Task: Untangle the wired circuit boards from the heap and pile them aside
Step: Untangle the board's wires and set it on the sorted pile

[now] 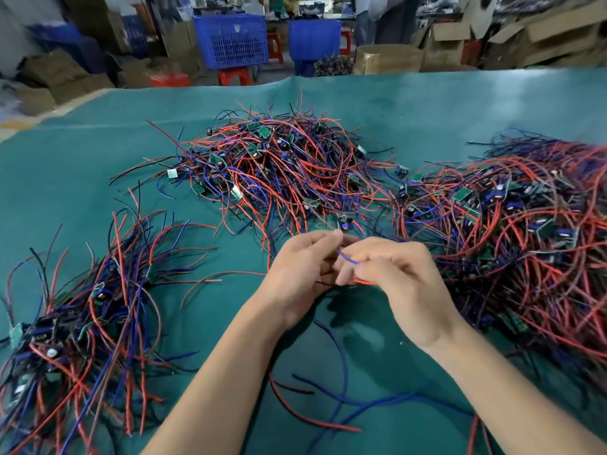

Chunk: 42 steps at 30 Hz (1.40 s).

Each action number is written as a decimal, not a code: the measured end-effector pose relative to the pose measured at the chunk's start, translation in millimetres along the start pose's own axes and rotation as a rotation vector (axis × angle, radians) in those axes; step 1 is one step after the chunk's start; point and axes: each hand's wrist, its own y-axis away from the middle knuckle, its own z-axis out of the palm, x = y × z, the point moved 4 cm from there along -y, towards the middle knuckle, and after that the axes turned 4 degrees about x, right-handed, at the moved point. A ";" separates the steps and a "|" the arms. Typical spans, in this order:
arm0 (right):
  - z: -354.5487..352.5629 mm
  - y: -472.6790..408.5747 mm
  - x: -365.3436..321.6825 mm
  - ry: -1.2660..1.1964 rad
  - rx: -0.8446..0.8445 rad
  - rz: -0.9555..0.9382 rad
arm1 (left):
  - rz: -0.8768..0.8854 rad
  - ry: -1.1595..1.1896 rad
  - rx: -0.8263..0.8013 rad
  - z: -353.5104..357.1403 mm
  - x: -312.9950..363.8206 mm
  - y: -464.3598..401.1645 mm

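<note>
Loose blue, red and black wires (341, 389) trail over the green surface (82, 178) at the bottom centre of the frame. At lower left lies a pile of wired boards (85, 323); at centre the left hand (302, 274) and right hand (391, 280) meet, both grips curled, pinching a blue wire (348, 257). Upper centre sits the tangled heap (279, 172), with another mass of wired boards (525, 231) at right.

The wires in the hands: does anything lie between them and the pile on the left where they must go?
Nothing solid. Both the left hand and right hand pinch the wires over bare green mat. Only a few stray wire ends of the left pile reach onto that stretch.
</note>
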 end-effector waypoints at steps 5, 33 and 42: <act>1.2 -2.2 1.9 -0.280 -0.028 0.186 | 0.025 -0.009 -0.052 1.6 1.2 1.6; -39.0 -16.4 13.5 -0.220 0.189 0.380 | 0.120 -0.126 -0.087 2.9 2.3 3.4; -42.5 -16.6 16.1 -0.258 0.236 0.343 | 0.000 -0.086 -0.223 10.8 3.9 8.9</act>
